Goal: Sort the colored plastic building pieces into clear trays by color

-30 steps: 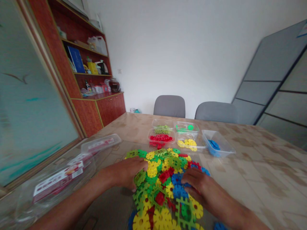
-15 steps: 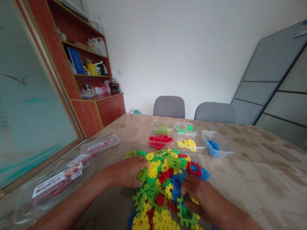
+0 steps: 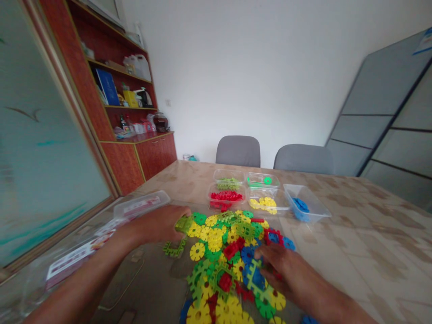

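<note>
A pile of plastic interlocking pieces [image 3: 216, 238] lies on the table: yellow and green notched discs, red and blue pieces, light green square frames. At the pile's far left edge, my left hand [image 3: 165, 223] curls its thumb and fingers around a light green square piece [image 3: 184, 223]. Another light green square frame [image 3: 174, 248] shows just below that hand. On the right side, my right hand [image 3: 281, 265] pinches the edge of a tilted light green square frame [image 3: 250, 275], above blue discs [image 3: 249, 254]. Its fingertips are partly hidden.
Behind the pile stand clear plastic boxes with red [image 3: 225, 196], light green [image 3: 227, 183], yellow [image 3: 265, 204], green [image 3: 266, 181] and blue pieces [image 3: 300, 208]. Clear lids [image 3: 141, 203] with labels lie at left. Two grey chairs [image 3: 238, 150] stand beyond the table.
My left hand has moved left from the pile's middle to its left edge, uncovering yellow discs. Near my right hand, the light green square frame has been lifted up and left, exposing discs beneath.
</note>
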A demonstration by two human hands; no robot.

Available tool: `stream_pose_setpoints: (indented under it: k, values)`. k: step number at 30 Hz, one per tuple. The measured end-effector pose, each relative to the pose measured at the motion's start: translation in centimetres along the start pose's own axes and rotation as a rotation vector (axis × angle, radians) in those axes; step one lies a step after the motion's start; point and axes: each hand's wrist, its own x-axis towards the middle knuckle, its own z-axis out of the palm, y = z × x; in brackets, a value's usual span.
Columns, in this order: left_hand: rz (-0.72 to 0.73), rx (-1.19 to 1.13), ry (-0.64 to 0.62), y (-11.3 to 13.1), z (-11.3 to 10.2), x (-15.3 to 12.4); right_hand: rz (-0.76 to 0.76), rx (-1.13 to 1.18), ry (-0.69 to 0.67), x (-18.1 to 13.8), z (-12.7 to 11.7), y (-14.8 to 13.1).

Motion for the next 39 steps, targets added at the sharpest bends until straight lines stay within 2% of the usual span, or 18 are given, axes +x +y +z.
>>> stream_pose_setpoints:
  k: [5,10,15,21,26,30,36,39]
  values:
    - [-0.037,0.033,0.017,-1.6,-1.0,0.1,-0.03,0.037,0.012,0.0,0.4,0.3]
    - [0.019,-0.011,-0.023,-1.3,0.1,0.6,-0.023,0.078,0.021,0.4,0.5,-0.2]
    - [0.022,-0.02,-0.052,-0.5,1.4,1.3,-0.095,0.072,0.114,2.1,0.5,-2.3]
    - [0.026,-0.013,-0.059,-0.1,1.2,1.3,-0.207,-0.061,0.194,4.7,1.0,-5.2]
    - [0.021,-0.015,-0.057,-0.4,1.5,1.3,-0.229,-0.25,0.089,4.4,2.1,-6.2]
    - [0.011,-0.002,-0.051,-0.5,1.7,1.4,-0.228,-0.127,-0.027,3.4,2.4,-6.6]
    - [0.003,0.015,-0.054,-0.1,1.7,1.4,-0.126,-0.043,0.008,3.3,1.8,-5.9]
    - [0.005,0.014,-0.049,-0.2,1.9,1.4,-0.103,-0.009,-0.085,3.3,1.8,-5.9]
